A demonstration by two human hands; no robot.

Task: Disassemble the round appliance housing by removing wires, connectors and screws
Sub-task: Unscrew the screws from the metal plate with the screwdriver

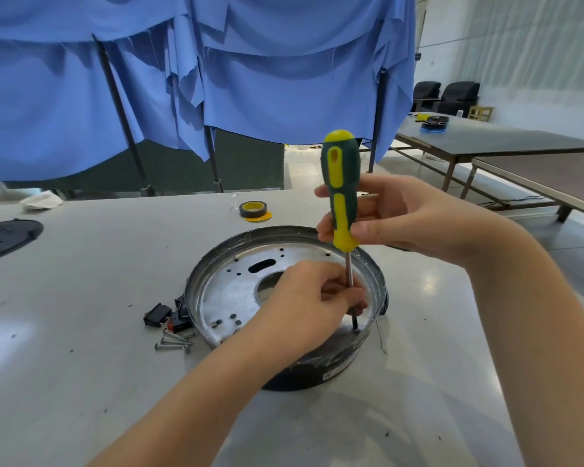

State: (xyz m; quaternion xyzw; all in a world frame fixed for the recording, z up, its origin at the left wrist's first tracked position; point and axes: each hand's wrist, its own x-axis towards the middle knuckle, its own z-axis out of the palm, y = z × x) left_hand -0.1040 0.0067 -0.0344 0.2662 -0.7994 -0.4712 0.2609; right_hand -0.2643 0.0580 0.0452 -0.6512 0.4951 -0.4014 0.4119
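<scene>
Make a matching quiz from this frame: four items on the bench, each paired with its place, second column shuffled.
Items:
1. screwdriver
2. loose screws
3. roll of tape
4. rocker switch

Places:
A. far side of the table, beyond the round housing
B. upright, tip inside the housing near its front rim
C. on the table just left of the housing, by the loose screws
D. in a small pile at the housing's front left

Pairs: 1-B, 2-D, 3-A, 4-C
</scene>
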